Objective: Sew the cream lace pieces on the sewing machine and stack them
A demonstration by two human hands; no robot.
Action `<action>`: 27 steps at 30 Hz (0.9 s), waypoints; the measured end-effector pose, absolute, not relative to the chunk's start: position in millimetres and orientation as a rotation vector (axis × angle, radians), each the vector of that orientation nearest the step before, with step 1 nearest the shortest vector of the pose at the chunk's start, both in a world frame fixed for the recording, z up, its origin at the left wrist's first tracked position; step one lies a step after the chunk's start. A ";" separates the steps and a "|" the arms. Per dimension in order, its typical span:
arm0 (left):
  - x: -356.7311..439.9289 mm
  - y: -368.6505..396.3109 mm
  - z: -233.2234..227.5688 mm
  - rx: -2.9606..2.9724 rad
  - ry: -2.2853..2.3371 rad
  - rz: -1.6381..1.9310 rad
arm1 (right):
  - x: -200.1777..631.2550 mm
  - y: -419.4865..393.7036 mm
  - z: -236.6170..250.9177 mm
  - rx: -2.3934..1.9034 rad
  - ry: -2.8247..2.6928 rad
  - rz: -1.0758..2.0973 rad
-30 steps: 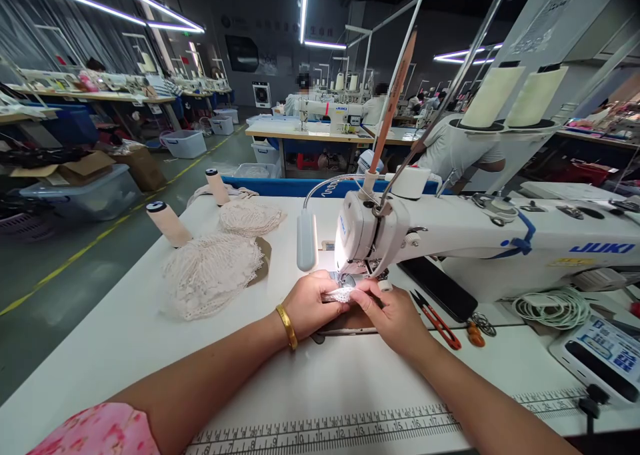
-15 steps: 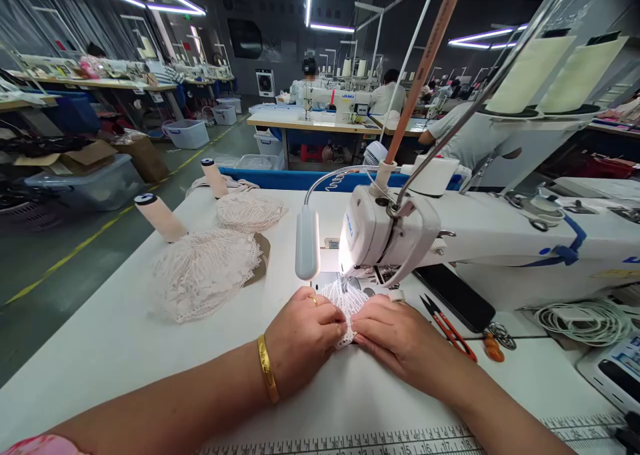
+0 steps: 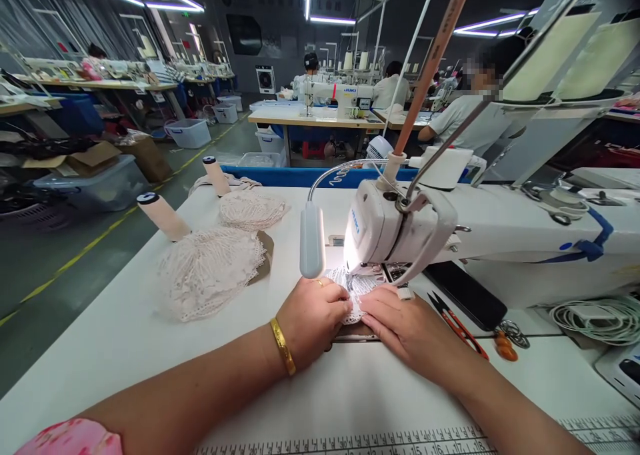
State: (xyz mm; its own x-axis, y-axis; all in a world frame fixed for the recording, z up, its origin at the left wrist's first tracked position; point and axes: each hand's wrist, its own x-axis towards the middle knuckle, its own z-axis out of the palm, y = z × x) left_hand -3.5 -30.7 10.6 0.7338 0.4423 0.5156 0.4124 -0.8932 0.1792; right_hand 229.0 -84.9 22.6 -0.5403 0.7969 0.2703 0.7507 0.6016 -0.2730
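A white lace piece [image 3: 354, 314] lies under the needle area of the sewing machine [image 3: 380, 222], lit by a small lamp [image 3: 312, 242]. My left hand [image 3: 315, 318] pinches the near left edge of the lace, thumb and fingers together. From the other side my right hand [image 3: 400, 322] presses the lace with its fingers close together, fingertips near those of the left. The lace beneath my fingers is partly hidden. Further left lie a larger pile of lace pieces [image 3: 205, 275] and a smaller lace pile [image 3: 253, 208].
Two thread cones, one near [image 3: 165, 216] and one far [image 3: 217, 176], stand at the table's left. Right of my right hand lie red-handled thread snips [image 3: 457, 325], a black phone [image 3: 467, 295] and keys [image 3: 514, 334]. A ruler strip [image 3: 350, 442] runs along the front edge. Co-workers sit beyond.
Both hands have moved slightly forward with the lace, which now sits further under the machine head. A co-worker at the right has raised their head into view.
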 end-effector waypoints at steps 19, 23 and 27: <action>-1.0 -12.4 18.4 2.049 0.805 0.683 | 216.0 -73.7 1.9 -1.281 -2.146 0.136; -2.1 -13.3 14.6 2.102 0.724 0.742 | 218.2 -74.1 5.3 -1.236 -2.119 0.182; -7.2 -19.9 13.2 2.407 0.627 0.771 | 225.0 -77.7 7.4 -1.122 -2.298 0.207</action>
State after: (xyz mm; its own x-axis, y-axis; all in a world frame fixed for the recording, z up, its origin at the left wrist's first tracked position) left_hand -7.2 -19.9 13.2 0.7295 0.5652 0.3852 0.2620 -0.7512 0.6058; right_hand 225.0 -77.7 7.4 -0.4874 0.7640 0.4228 0.6761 0.6366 -0.3709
